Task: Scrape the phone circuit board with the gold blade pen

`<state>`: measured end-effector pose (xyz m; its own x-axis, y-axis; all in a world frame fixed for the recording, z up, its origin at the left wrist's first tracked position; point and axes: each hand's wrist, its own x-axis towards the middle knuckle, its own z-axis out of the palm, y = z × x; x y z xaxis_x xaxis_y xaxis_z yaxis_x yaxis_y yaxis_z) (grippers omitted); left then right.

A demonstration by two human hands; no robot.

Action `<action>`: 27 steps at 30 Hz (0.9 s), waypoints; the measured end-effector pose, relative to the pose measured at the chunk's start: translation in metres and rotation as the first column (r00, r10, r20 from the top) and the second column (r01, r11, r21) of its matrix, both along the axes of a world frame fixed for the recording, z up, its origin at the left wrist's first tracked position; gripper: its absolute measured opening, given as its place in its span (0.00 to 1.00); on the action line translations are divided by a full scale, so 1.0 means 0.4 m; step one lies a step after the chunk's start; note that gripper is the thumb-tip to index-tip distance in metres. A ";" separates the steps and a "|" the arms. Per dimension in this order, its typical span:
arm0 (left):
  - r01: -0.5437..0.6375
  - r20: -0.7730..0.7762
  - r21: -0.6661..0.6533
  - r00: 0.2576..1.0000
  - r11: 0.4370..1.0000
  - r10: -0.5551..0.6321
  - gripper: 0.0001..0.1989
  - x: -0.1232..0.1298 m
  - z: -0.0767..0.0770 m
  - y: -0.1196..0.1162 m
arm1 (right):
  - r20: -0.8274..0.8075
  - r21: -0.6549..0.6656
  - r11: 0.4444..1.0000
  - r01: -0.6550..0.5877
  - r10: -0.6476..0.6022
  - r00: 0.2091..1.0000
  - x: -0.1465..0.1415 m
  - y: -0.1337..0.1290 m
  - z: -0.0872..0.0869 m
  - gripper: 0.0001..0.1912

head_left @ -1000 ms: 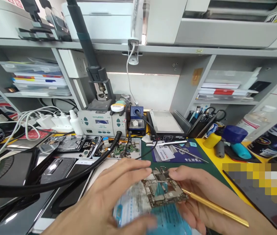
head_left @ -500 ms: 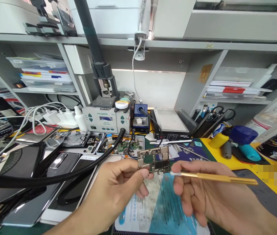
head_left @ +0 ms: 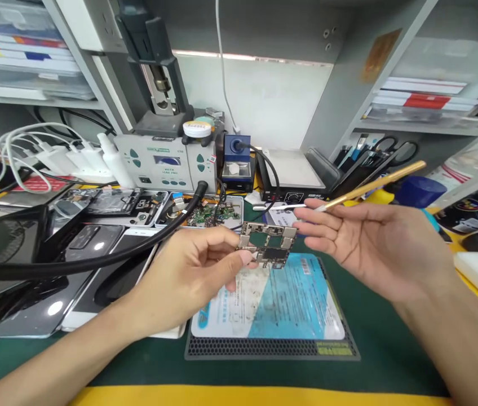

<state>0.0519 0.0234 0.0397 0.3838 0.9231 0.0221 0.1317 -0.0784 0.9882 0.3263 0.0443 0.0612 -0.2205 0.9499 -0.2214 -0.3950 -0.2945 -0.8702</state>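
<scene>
My left hand (head_left: 199, 270) pinches a small phone circuit board (head_left: 276, 256) by its left edge, between thumb and fingers. The board is tilted up above a white and blue printed mat (head_left: 264, 304), with chips and dark green cut-out areas facing me. My right hand (head_left: 370, 242) is turned palm up beside the board's right side, its fingers extended. A slim gold-handled tool (head_left: 374, 185) with a pale tip lies gripped along the index finger, slanting up to the right. Its tip points toward the fingertips, and its exact kind is hard to tell.
Behind stand a hot-air rework station (head_left: 165, 163), a blue soldering iron stand (head_left: 237, 160) and a flat heating plate (head_left: 292, 169). A black hose (head_left: 95, 269) crosses over several phones at left. A tray of loose boards (head_left: 217, 213) sits behind my left hand.
My right hand has turned palm up and moved away from the board, with the tool swinging to point up right. The view has tilted down; my left hand still holds the board.
</scene>
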 end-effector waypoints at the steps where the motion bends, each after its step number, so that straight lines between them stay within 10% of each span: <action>1: 0.012 -0.030 0.007 0.999 1.000 -0.012 0.10 -0.002 -0.003 -0.001 | 0.018 0.009 1.000 0.025 -0.025 1.000 -0.002 0.002 0.000 0.14; 9: 0.131 -0.285 0.081 0.953 0.988 -0.103 0.15 -0.014 -0.035 -0.017 | 0.234 0.204 0.969 0.141 -0.188 0.954 -0.028 -0.005 -0.009 0.08; 17: 0.265 -0.461 0.322 0.883 0.909 -0.094 0.20 -0.026 -0.030 -0.009 | 0.376 0.582 0.796 0.163 -0.442 0.814 -0.055 -0.060 -0.011 0.07; 20: 0.313 -0.487 0.348 0.866 0.884 -0.115 0.20 -0.027 -0.031 -0.010 | 0.572 0.710 0.700 -0.081 -0.505 0.646 -0.058 -0.070 -0.018 0.07; 24: 0.338 -0.511 0.371 0.852 0.865 -0.114 0.19 -0.021 -0.034 0.002 | 0.843 0.481 0.682 -0.551 -0.187 0.505 -0.041 -0.061 -0.028 0.11; 27: 0.353 -0.527 0.396 0.843 0.848 -0.105 0.14 -0.028 -0.020 0.013 | 0.894 0.391 0.622 -0.678 -0.083 0.440 -0.029 -0.050 -0.033 0.10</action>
